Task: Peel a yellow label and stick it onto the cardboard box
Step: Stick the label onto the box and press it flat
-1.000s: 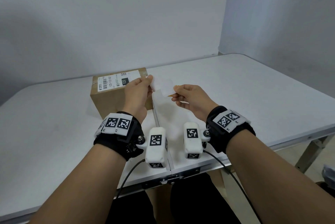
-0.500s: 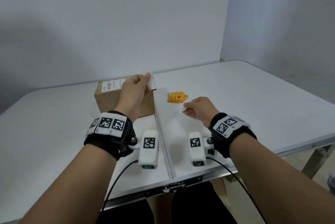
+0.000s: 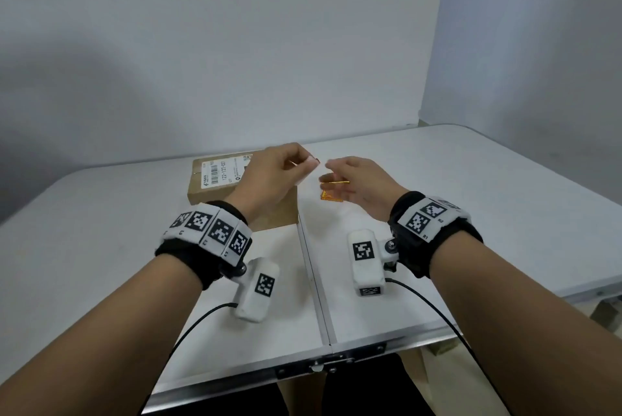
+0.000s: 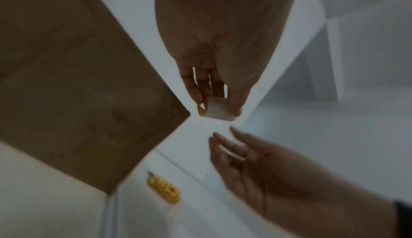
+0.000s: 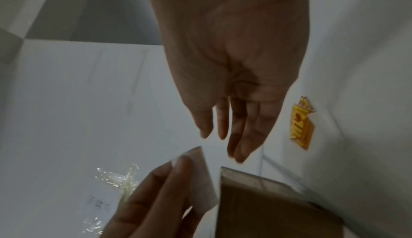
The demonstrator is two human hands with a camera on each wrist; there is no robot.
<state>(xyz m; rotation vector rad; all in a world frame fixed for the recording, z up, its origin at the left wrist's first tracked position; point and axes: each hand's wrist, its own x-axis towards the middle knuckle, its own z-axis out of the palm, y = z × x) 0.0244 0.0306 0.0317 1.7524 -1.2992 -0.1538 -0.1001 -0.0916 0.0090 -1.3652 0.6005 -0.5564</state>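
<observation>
Right hand (image 3: 361, 185) risen toward left hand (image 3: 269, 176); yellow labels (image 3: 331, 195) beneath.

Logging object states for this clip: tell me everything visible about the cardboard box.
The cardboard box is plain brown and closed, resting flat on the white table, left of the table's centre seam. A white printed shipping label with a barcode lies on its top. No yellow label shows on it. The left hand hovers over its right part, hiding that corner; contact cannot be judged.
</observation>
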